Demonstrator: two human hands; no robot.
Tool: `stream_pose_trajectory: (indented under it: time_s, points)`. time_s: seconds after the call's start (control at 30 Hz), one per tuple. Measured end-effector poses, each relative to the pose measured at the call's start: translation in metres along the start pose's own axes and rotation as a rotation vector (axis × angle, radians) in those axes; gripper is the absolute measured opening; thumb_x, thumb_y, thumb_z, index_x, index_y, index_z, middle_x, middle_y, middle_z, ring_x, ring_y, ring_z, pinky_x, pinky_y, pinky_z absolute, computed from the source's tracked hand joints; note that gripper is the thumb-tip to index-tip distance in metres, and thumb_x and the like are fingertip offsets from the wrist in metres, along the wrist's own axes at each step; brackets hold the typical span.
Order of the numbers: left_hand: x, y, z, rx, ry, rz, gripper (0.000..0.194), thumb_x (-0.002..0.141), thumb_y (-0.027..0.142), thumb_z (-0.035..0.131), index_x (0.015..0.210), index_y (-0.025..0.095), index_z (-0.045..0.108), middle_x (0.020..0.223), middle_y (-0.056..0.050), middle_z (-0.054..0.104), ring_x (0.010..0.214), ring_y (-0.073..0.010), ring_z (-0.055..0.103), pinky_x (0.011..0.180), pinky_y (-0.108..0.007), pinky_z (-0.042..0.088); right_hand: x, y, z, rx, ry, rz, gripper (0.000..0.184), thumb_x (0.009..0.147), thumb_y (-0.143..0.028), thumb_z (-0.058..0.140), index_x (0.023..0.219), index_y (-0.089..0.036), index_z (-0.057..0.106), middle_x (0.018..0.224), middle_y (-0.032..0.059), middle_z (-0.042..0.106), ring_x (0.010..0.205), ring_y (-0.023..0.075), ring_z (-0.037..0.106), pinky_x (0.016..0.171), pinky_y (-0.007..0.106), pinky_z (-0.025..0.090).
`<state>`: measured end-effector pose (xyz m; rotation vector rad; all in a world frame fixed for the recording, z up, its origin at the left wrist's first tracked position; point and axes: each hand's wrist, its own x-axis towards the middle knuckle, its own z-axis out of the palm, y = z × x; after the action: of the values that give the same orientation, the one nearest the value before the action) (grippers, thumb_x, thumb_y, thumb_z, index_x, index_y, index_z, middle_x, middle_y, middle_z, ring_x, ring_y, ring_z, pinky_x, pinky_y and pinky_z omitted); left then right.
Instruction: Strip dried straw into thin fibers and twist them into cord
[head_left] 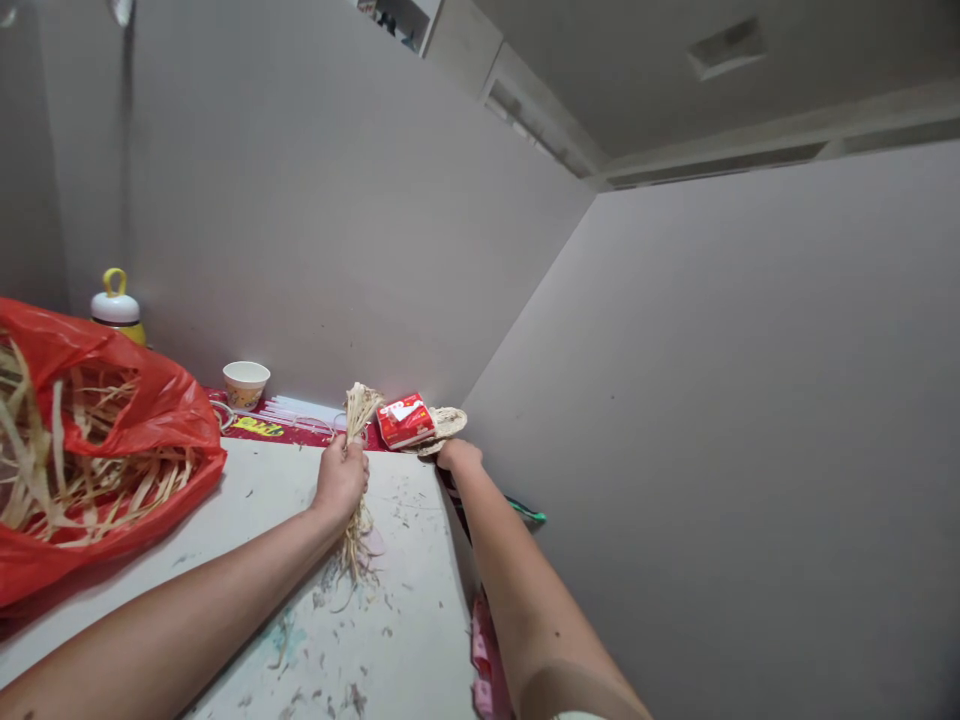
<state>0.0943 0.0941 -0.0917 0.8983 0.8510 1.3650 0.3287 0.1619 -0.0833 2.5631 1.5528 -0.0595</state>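
Bare forearms [202,610] over and beside a white, debris-flecked tabletop [420,630]

Item 1: straw-coloured bundle of dry fibre strips [361,406], held near upright in my left hand [343,482], fingers curled shut round its middle. Top fanned and papery; lower ends ragged, trailing towards the tabletop. Handling note: I judge a snug, even grip best, firm enough to keep strands aligned, gentle enough not to snap them.

Item 2: my right hand [459,455], at the tabletop's far right corner, just beside pale, oval, woven-looking pieces [450,422]. Fingers hidden from my camera; I cannot tell whether they are spread or pinching anything. Care seems wise with the boxy red packet [401,424] resting against the ovals.

Item 3: glossy, crinkled red plastic bag [172,410], left side, holding ribbon-like pale strips [97,510].

Item 4: tapered white cup with an orange printed band [246,387], back edge, near slim white rods [307,410].
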Motion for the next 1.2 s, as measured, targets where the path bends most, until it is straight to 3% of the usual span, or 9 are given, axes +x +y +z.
stream_pose_trajectory:
  time_s: [0.2,0.4,0.53,0.63,0.73,0.83,0.97,1.07,1.2]
  points:
    - [0.000,0.003,0.000,-0.011,-0.011,0.009,0.016,0.084,0.031,0.048,0.074,0.021,0.042,0.049,0.008,0.042,0.035,-0.0072,0.035,0.034,-0.017,0.026,-0.001,0.003,0.002,0.084,-0.027,0.018,0.038,0.088,-0.041,0.056,0.115,-0.015,0.058,0.120,0.0106,0.058,0.106,0.0223,0.057,0.090,0.044,0.046]
    - [0.002,0.004,0.000,-0.018,-0.006,0.014,0.015,0.084,0.030,0.048,0.074,0.020,0.043,0.049,0.008,0.042,0.035,-0.0068,0.035,0.034,-0.017,0.026,-0.005,0.009,-0.004,0.219,0.076,0.070,0.053,0.075,-0.047,0.069,0.115,-0.013,0.060,0.117,0.0162,0.061,0.108,0.0258,0.058,0.087,0.036,0.046]
    - [0.002,0.009,0.000,-0.028,-0.004,0.025,0.015,0.084,0.029,0.047,0.074,0.020,0.042,0.049,0.008,0.041,0.035,-0.0066,0.035,0.035,-0.017,0.028,-0.012,0.018,-0.021,0.316,0.132,0.143,0.034,0.084,-0.038,0.062,0.106,-0.012,0.061,0.110,0.0112,0.063,0.102,0.0219,0.060,0.089,0.042,0.047]
    - [0.004,0.012,0.001,-0.047,0.004,0.026,0.012,0.085,0.027,0.046,0.076,0.019,0.043,0.049,0.009,0.041,0.036,-0.0064,0.035,0.035,-0.016,0.028,-0.026,0.031,-0.037,0.448,0.191,0.171,0.023,0.079,-0.027,0.066,0.094,-0.011,0.062,0.102,0.0118,0.064,0.100,0.0236,0.061,0.086,0.042,0.048]
    - [0.006,0.017,0.001,-0.085,-0.017,0.008,0.013,0.085,0.028,0.047,0.077,0.019,0.044,0.049,0.009,0.041,0.035,-0.0060,0.035,0.034,-0.016,0.027,-0.053,0.044,-0.052,0.672,0.267,0.131,0.024,0.071,-0.018,0.069,0.091,-0.013,0.058,0.089,0.0122,0.066,0.088,0.0252,0.066,0.073,0.035,0.051]
    - [0.011,0.030,0.000,-0.125,-0.101,0.002,0.013,0.084,0.029,0.050,0.079,0.018,0.046,0.050,0.009,0.042,0.035,-0.0053,0.036,0.035,-0.016,0.027,-0.093,0.049,-0.065,0.967,0.319,0.032,0.031,0.075,-0.023,0.062,0.104,-0.017,0.051,0.085,0.0064,0.066,0.072,0.0194,0.068,0.060,0.028,0.052]
    - [0.015,0.057,-0.005,-0.160,-0.238,-0.028,0.016,0.081,0.030,0.057,0.080,0.017,0.048,0.049,0.009,0.042,0.035,-0.0046,0.035,0.036,-0.015,0.027,-0.154,0.046,-0.077,1.364,0.369,-0.130,0.035,0.073,-0.033,0.064,0.102,-0.020,0.049,0.084,0.0000,0.064,0.073,0.0136,0.068,0.064,0.024,0.055]
    - [0.015,0.070,-0.008,-0.145,-0.327,-0.072,0.016,0.082,0.029,0.058,0.079,0.016,0.047,0.047,0.009,0.041,0.034,-0.0046,0.035,0.036,-0.015,0.025,-0.197,0.038,-0.075,1.831,0.266,-0.240,0.039,0.056,-0.024,0.081,0.085,-0.016,0.057,0.071,-0.0019,0.062,0.063,0.0105,0.063,0.055,0.019,0.052]
    - [0.010,0.074,-0.007,-0.105,-0.380,-0.108,0.013,0.085,0.024,0.053,0.078,0.016,0.047,0.047,0.008,0.040,0.033,-0.0044,0.033,0.035,-0.015,0.024,-0.242,0.021,-0.054,2.091,0.019,-0.224,0.033,0.057,-0.022,0.083,0.082,-0.014,0.065,0.069,-0.0004,0.062,0.055,0.0059,0.057,0.046,0.014,0.045]
